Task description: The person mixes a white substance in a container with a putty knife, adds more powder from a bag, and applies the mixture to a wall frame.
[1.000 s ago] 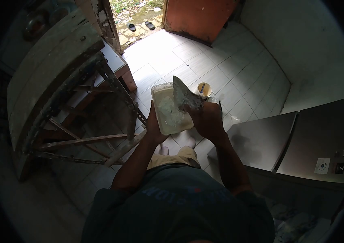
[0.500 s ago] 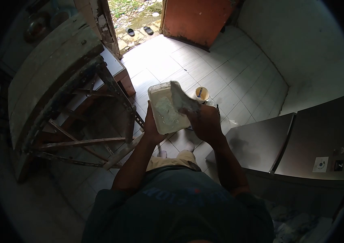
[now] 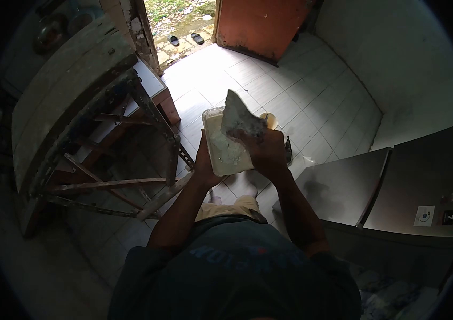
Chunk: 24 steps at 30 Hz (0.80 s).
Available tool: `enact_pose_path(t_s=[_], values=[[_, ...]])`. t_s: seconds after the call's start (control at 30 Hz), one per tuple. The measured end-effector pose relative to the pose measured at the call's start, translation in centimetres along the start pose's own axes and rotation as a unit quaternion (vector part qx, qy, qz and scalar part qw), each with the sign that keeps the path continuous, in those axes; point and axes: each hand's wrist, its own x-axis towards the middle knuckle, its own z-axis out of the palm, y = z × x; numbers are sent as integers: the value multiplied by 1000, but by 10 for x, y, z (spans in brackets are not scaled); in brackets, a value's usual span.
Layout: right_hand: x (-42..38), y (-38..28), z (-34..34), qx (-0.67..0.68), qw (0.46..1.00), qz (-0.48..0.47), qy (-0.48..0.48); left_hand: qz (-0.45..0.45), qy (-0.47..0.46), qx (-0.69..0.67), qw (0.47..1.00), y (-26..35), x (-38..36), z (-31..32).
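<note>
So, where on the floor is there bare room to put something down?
Bare tiles lie between the open door, the right-hand wall and the bucket. It is crowded at left, among the legs of the wooden-topped stand. The held container hides the tiles behind it.

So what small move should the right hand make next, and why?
Probably draw the flat blade across the pale paste: the right hand holds the smeared blade over the tub, the left hand supports the tub, and paste lies inside.
</note>
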Motion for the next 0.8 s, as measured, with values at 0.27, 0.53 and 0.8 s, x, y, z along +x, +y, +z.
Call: enact_pose_path(t_s=[0.27, 0.53, 0.8], values=[[-4, 5, -10, -124, 983, -89, -104, 10, 58, 36, 998, -2, -5, 9], [2, 19, 10, -127, 980, -151, -30, 1, 52, 39, 998, -7, -5, 3], [1, -1, -13, -127, 978, -160, -39, -11, 35, 12, 999, -7, -1, 4]])
